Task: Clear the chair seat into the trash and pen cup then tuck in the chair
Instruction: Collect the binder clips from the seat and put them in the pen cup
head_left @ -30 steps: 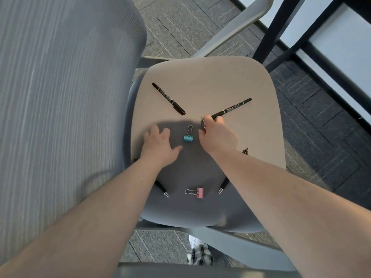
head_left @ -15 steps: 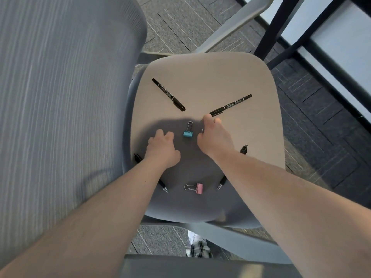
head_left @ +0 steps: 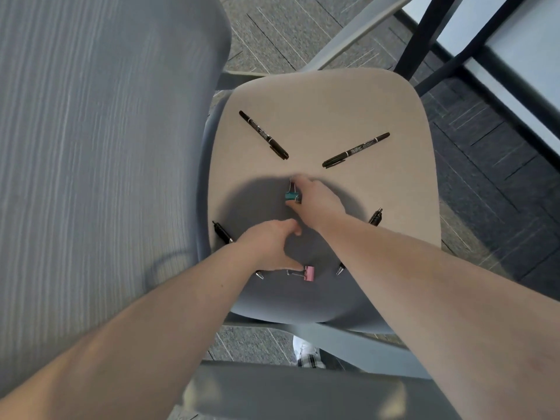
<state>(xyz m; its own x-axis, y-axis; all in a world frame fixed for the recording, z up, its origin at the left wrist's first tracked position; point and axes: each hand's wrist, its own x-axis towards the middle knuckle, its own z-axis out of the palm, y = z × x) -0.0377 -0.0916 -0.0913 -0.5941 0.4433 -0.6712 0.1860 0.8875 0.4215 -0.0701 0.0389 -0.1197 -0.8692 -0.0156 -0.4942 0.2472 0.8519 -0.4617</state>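
Observation:
On the beige chair seat [head_left: 333, 104] lie two black markers, one at the far left [head_left: 263, 134] and one at the far right [head_left: 356, 150]. My right hand [head_left: 318, 204] pinches the blue binder clip [head_left: 291, 195] at the seat's middle, index finger on its wire handles and thumb under its body. My left hand [head_left: 269, 247] hovers nearer me, fingers curled, thumb touching the wire handles of the pink binder clip [head_left: 309, 273]. A black pen [head_left: 222, 231] runs under my left wrist. Another black pen [head_left: 375, 216] runs under my right forearm.
The chair's grey mesh backrest [head_left: 106, 147] fills the left side. Grey armrests cross at the far side [head_left: 348, 34] and near me [head_left: 303, 389]. Black desk legs [head_left: 424, 34] and a white panel stand at the top right, over grey carpet. A shoe [head_left: 306, 350] shows below the seat.
My right hand has slid left from the right marker's tip onto the blue clip. My left hand has curled and pulled back toward the pink clip.

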